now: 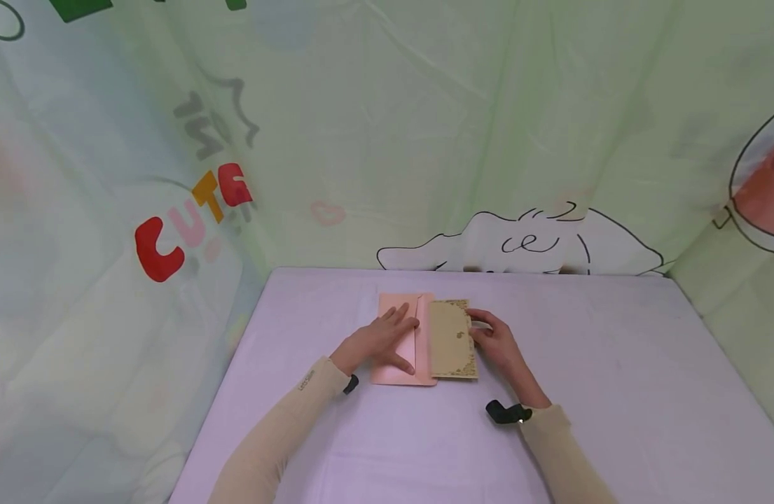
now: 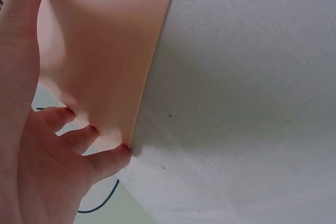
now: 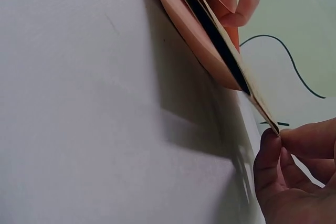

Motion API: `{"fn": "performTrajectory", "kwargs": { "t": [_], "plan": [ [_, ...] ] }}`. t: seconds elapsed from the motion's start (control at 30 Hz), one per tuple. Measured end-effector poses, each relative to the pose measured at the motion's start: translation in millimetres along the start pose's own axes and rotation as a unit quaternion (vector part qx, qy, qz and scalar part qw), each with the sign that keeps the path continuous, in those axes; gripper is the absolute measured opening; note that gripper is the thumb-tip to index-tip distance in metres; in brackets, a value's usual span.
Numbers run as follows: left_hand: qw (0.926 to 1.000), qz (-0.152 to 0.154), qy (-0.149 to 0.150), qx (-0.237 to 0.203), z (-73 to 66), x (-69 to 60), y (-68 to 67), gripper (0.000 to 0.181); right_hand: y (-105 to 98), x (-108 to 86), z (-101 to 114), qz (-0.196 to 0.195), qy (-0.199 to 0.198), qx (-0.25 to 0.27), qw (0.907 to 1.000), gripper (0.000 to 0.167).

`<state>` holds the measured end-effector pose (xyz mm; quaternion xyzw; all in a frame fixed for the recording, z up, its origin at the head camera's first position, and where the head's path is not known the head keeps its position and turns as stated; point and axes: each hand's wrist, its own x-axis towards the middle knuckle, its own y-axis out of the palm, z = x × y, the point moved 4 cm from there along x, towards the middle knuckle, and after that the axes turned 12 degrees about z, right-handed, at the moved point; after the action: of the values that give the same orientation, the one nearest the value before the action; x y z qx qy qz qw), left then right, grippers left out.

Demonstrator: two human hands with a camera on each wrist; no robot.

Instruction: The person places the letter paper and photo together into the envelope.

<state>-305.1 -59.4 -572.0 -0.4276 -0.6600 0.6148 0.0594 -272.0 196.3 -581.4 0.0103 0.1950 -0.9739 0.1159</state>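
Note:
A pink envelope [image 1: 426,353] lies on the table with its flap side to the right. Partly out of its right side is a cream folded card [image 1: 448,343] with gold ornament at its corners. My left hand [image 1: 379,341] rests spread over the envelope; in the left wrist view its fingertips touch the envelope's [image 2: 107,51] edge. The card's right edge is pinched between the thumb and fingers of my right hand [image 1: 495,344]. Seen from the right wrist, the card [image 3: 261,109] is raised slightly above the table, and dark gaps show between the layers. The card's inner end is hidden.
A pale lilac cloth covers the table [image 1: 613,364]. Behind it hangs a printed curtain [image 1: 412,140] with drawn figures and coloured letters, and it continues along the left and right sides. A dark wrist strap [image 1: 509,413] sits on my right wrist.

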Motion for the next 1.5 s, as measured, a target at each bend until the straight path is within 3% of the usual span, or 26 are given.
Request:
{"fn": "performTrajectory", "kwargs": {
  "t": [0.3, 0.63, 0.83, 1.1, 1.5],
  "plan": [
    [1.0, -0.001, -0.002, 0.001, -0.5, 0.0, 0.8, 0.105, 14, 6.2, 5, 0.01, -0.01, 0.009, 0.9999, 0.043],
    [0.9997, -0.002, -0.007, 0.024, -0.3, 1.5, 1.3, 0.111, 26, 11.4, 9, 0.016, 0.012, 0.001, 0.9998, 0.046],
    [0.9997, -0.005, -0.002, 0.024, 1.1, 2.7, 2.5, 0.111, 27, 8.5, 9, 0.015, 0.019, -0.014, 0.9996, 0.046],
    [0.9998, -0.004, -0.004, 0.017, 1.7, 2.5, 2.7, 0.11, 36, 10.7, 13, 0.032, 0.015, 0.004, 0.9994, 0.047],
    [0.9999, -0.003, -0.006, 0.014, 2.9, 3.2, 3.1, 0.109, 51, 19.0, 17, 0.023, 0.012, -0.007, 0.9996, 0.05]
  ]
}}
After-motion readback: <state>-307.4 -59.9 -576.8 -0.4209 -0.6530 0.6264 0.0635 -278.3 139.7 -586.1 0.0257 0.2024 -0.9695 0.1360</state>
